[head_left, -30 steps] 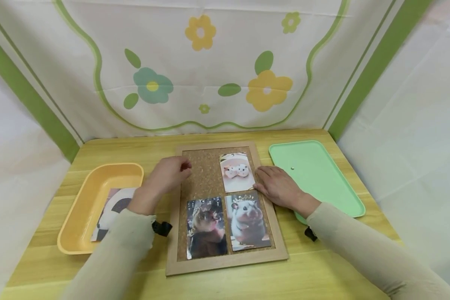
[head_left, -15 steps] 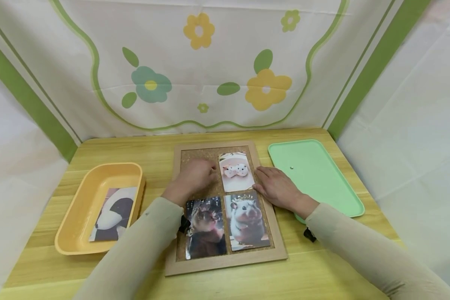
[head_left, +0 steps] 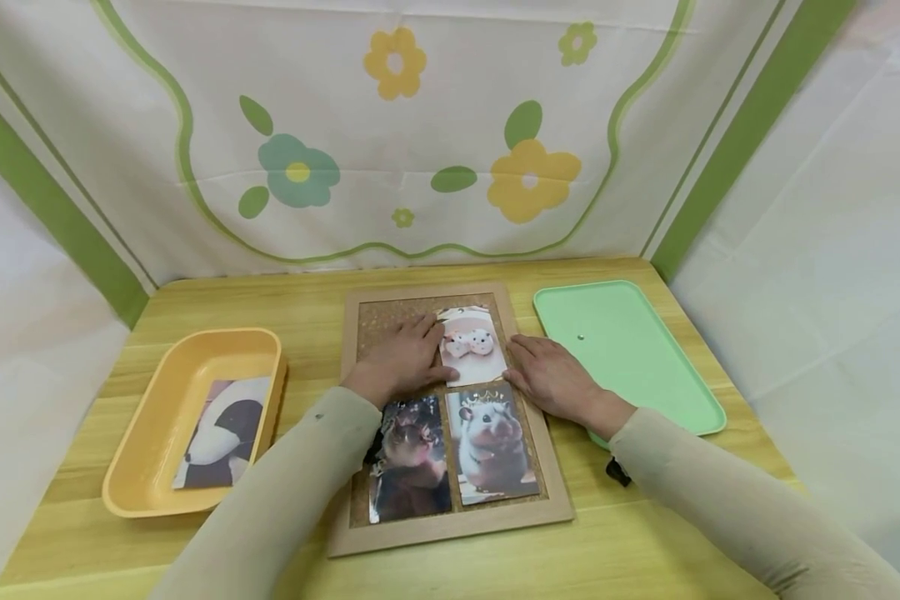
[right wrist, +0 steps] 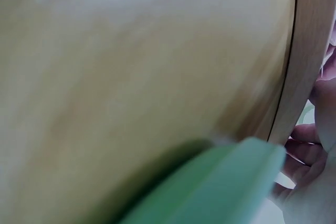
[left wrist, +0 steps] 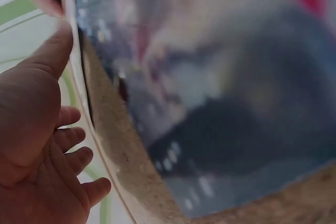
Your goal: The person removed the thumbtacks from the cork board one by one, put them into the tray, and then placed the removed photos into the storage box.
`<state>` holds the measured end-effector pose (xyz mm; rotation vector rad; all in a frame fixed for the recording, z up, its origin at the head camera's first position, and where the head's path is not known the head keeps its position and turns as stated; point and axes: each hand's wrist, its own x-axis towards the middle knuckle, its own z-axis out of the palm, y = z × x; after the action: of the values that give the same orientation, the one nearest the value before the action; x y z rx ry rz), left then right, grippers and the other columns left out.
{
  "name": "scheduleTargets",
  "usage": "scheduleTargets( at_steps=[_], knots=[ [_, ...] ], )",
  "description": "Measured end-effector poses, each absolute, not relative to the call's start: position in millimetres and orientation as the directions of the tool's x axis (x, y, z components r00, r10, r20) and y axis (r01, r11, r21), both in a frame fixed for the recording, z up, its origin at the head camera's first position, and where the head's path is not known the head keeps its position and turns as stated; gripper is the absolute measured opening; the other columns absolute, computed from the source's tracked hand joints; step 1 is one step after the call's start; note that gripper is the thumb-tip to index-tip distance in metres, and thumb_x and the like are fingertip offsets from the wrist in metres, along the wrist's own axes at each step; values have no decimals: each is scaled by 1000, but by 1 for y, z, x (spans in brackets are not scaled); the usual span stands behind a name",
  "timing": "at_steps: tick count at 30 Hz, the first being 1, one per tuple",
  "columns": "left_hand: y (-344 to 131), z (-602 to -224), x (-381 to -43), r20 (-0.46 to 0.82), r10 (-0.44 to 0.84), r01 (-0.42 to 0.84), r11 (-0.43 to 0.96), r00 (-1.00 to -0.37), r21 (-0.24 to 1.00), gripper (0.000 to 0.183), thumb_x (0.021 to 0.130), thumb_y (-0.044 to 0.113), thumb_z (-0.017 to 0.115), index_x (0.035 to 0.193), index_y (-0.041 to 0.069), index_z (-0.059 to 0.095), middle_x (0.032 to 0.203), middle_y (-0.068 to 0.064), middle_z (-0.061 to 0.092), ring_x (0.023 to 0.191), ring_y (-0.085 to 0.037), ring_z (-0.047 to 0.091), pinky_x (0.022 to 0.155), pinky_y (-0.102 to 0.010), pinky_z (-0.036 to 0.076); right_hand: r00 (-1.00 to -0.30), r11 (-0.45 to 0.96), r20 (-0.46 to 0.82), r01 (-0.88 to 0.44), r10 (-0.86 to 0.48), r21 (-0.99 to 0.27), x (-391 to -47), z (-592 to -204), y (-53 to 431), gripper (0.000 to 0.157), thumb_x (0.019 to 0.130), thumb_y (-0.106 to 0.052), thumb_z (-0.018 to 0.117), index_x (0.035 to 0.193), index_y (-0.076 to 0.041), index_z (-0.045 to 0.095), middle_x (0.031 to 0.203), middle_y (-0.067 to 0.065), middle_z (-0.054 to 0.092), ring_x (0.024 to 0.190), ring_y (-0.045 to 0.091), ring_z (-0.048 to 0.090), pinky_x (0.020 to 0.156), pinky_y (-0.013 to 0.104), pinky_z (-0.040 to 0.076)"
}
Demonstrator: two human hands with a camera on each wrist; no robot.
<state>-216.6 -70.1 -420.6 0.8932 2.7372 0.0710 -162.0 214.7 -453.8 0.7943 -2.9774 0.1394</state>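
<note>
A wood-framed cork board (head_left: 378,321) lies mid-table with three picture cards pinned on it. My left hand (head_left: 403,360) lies over the upper part with fingers extended, fingertips and thumb at the left edge of the white card with two spotted animals (head_left: 471,346). Opposite, my right hand (head_left: 558,382) rests flat on the right frame rail, thumb tip near that card's lower right corner. Below are a dark animal card (head_left: 414,462), looming large and blurred in the left wrist view, and a crowned hamster card (head_left: 495,450). Neither hand holds anything.
A yellow-orange bin (head_left: 146,417) with a panda picture card (head_left: 221,433) in it stands on the left. To the right lies a green tray (head_left: 645,358) bearing one small silver pin (head_left: 581,337). A flowered curtain (head_left: 397,150) closes off the back of the table.
My left hand has moved right from the board's left rail to the upper card, and its curled fingers have straightened. My right hand has stayed at the right rail.
</note>
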Motion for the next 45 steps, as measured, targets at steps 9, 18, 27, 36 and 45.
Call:
scheduleTargets(
  at_steps=[9,18,27,36,45],
  knots=[
    [-69,-429,-219,-302,554,548,829,-776,113,107,98,81,41,171,11,7,178,-13,3,165,-34,5,131,-59,12,-866,863,85,-499,-493,-78,-162,-455,213,63,109,-38,56,152,8,49,156,26,52,144,45,50,120,57,39],
    [-69,-430,-216,-302,552,546,830,-777,113,107,98,82,40,171,12,6,179,-12,2,165,-35,3,131,-60,12,-860,860,91,-507,-501,-52,-163,-454,216,60,109,-38,57,149,6,53,153,25,55,141,44,53,118,58,41],
    [-71,-429,-216,-313,559,550,826,-767,127,107,98,81,41,171,12,5,179,-11,2,165,-35,1,131,-61,11,-826,837,162,-548,-539,-9,-185,-435,214,41,106,-32,64,134,-1,67,136,18,68,130,39,61,111,57,47],
    [-71,-431,-218,-328,538,518,841,-776,153,108,96,83,41,171,15,3,179,-8,0,165,-32,-2,131,-60,9,-754,782,224,-620,-618,72,-234,-407,197,26,102,-16,69,125,-5,73,122,12,74,117,35,65,100,53,52],
    [-69,-428,-218,-330,529,504,848,-781,166,107,97,80,46,171,14,6,179,-8,2,165,-31,-1,131,-61,10,-633,639,136,-702,-762,315,-274,-404,166,19,107,-17,63,120,-9,74,120,7,75,114,28,65,98,46,52]
  ],
)
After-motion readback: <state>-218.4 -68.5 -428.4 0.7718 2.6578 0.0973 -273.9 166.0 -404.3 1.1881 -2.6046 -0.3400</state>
